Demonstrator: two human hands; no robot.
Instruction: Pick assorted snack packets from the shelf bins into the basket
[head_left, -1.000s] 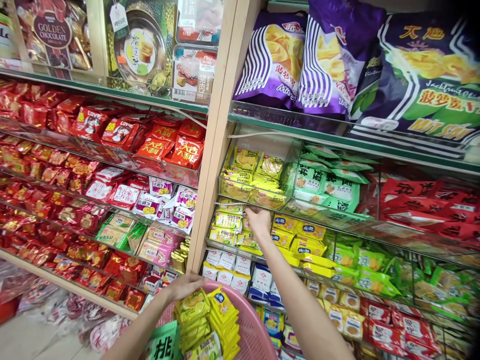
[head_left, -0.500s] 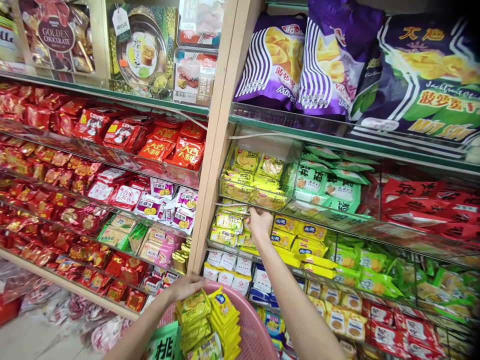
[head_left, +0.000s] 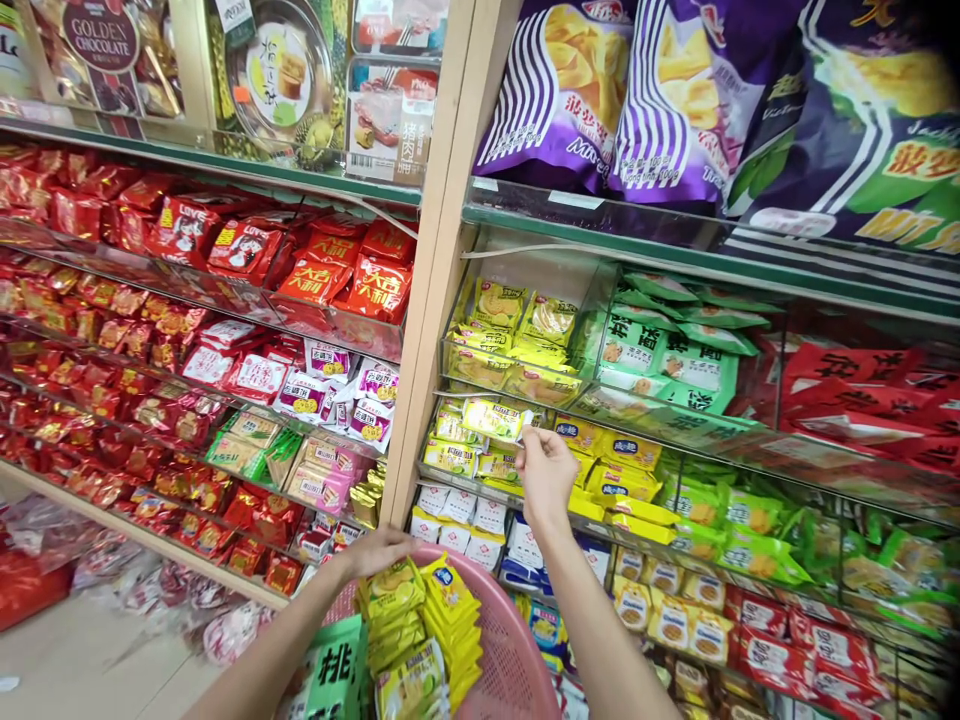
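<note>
One yellow packet point(head_left: 491, 420) now lifts free, apparently picked: my right hand point(head_left: 547, 470) pinches it; left hand point(head_left: 381, 551) grip, can't tell.

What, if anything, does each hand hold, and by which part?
Right hand: a yellow snack packet, by its right end. Left hand: at the rim of the pink basket, grip unclear.

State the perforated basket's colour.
The perforated basket is pink; the head view shows it best.

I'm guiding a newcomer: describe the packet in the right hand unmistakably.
Right of the wooden post, look two tiers below the purple bags. The yellow-and-white packet is pinched at one end by the right hand, unlike its shelved lookalikes.
</note>
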